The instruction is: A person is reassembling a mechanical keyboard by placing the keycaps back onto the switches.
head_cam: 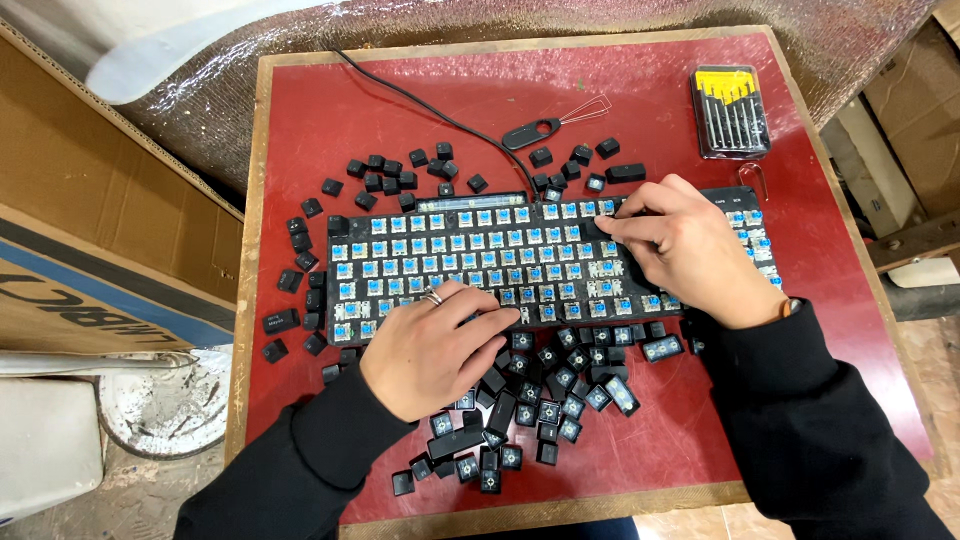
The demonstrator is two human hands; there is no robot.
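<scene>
On a red board [330, 120]: one black keyboard [480, 255], caps mostly stripped, blue switches bare. Left hand [435, 350], ringed, flat on the front edge, fingers together, gripping nothing. Right hand [690, 250] on the upper right rows, fingertips pinched at a key; whether it holds one cannot be told. Loose keycaps [545, 400] heaped in front, more scattered behind and left. Wire puller [555, 125] and screwdriver set [730, 110] at the back.

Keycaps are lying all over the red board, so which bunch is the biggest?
The heap of keycaps in front of the keyboard, beside the left hand, is biggest. The other keycaps lie thinly scattered.
</scene>
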